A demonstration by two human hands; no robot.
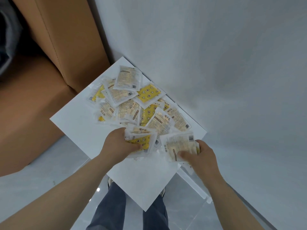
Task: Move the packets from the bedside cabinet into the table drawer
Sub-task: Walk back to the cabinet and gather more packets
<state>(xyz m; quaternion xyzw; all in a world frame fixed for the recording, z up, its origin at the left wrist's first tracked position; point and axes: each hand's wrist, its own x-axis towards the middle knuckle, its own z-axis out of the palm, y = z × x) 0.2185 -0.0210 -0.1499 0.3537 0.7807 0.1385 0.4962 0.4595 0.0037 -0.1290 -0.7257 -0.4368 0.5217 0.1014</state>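
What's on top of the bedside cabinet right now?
A loose pile of packets; the left hand and right hand each grip a bunch at its near edge. How many lie buried underneath can't be seen.

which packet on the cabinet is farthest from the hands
The pale packet at the far end, nearest the wall, printed text up, lying on top of its neighbours.
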